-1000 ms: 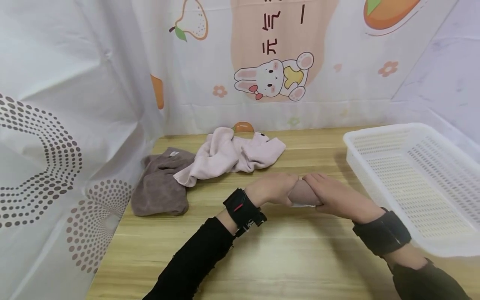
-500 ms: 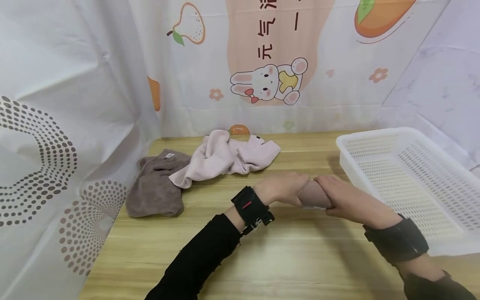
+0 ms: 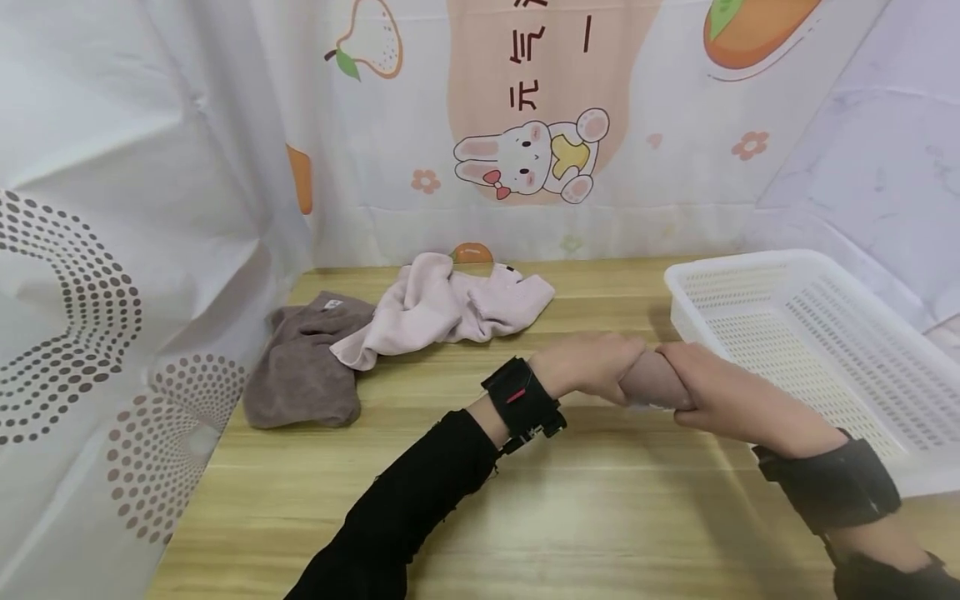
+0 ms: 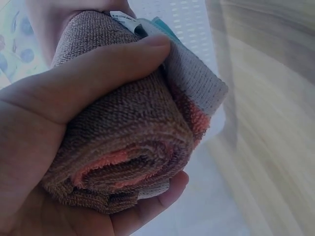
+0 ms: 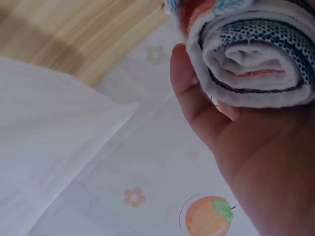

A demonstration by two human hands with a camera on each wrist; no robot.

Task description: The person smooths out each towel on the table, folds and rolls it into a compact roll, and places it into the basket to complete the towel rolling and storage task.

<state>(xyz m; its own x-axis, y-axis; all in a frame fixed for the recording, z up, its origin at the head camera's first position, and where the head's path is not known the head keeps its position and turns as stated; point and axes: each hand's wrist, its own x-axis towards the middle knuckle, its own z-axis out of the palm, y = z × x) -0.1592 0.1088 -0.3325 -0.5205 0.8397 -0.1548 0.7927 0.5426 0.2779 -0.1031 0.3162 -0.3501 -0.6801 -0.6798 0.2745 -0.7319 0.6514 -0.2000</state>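
1. Above the tabletop (image 3: pixel 562 500), just left of the white plastic basket (image 3: pixel 795 337) in the head view, you have a rolled towel (image 3: pixel 654 383) between your two hands.
2. Your left grip (image 3: pixel 588 364) is wrapped round one end. The left wrist view shows your thumb (image 4: pixel 113 61) laid across the top of the roll and fingers beneath it.
3. Your right grip (image 3: pixel 738 396) is closed round the other end.
4. From the head camera you see only a plain brown stretch of the roll. The left wrist camera adds a brown and coral spiral end, a loose grey edge (image 4: pixel 194 78) and a small white label (image 4: pixel 125 20); the right wrist camera gives you the opposite end, a white spiral with teal dotted fabric and a coral streak.
5. The roll's long axis runs crosswise, from your left hand to your right, each end pointing toward its own wrist camera.
6. Farther left, a brown towel (image 3: pixel 307 371) lies touching a crumpled pink towel (image 3: pixel 427 308).
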